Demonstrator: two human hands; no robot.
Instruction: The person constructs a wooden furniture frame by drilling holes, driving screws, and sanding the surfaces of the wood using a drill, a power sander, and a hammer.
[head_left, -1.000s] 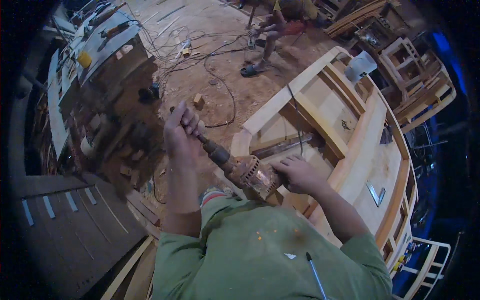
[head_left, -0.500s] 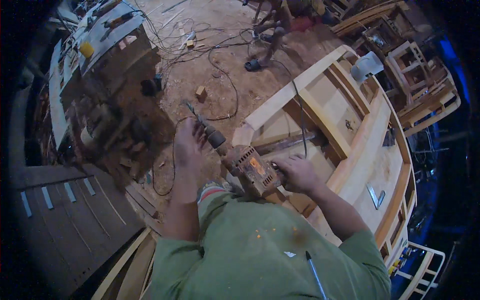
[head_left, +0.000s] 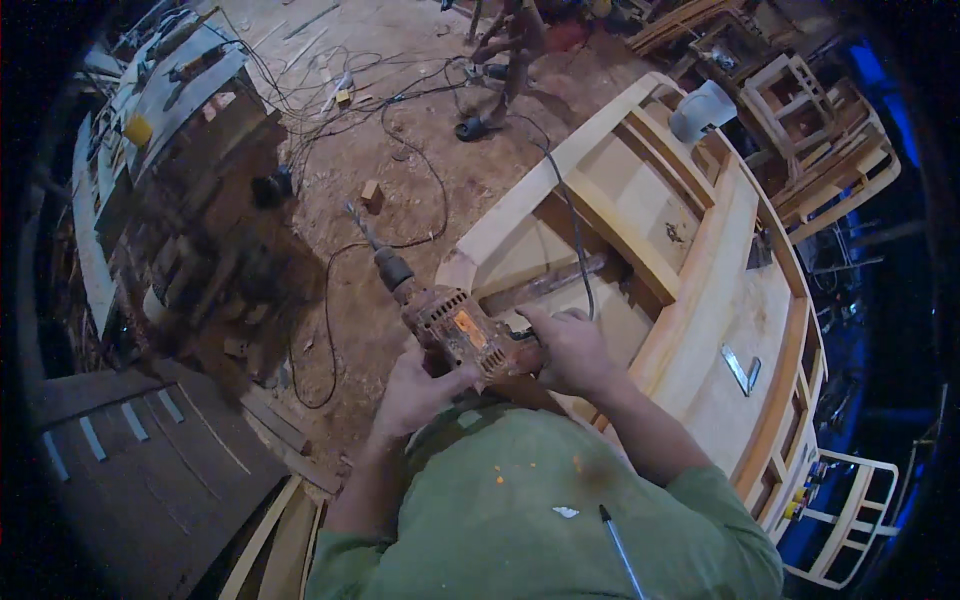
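Both hands wrapped around orange electric drill (head_left: 452,325): left hand (head_left: 415,390) under body, right hand (head_left: 570,350) at rear; wooden frame (head_left: 720,300) compartments beside right hand.

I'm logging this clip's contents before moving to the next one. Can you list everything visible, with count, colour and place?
electric drill: one, rusty orange-brown, centre, bit pointing up-left
wooden furniture frame: one, pale wood, right of centre
metal bracket: one, silvery, lying on the frame's top board
black cables: several, strewn over the dusty floor
wood block: one, light brown, on the floor
cluttered workbench: one, dark brown, upper left
wooden chair frames: several, stacked upper right
pen: one, dark, in the green shirt's pocket
another person's legs: top centre
left hand: under the drill body
right hand: gripping the drill's rear handle
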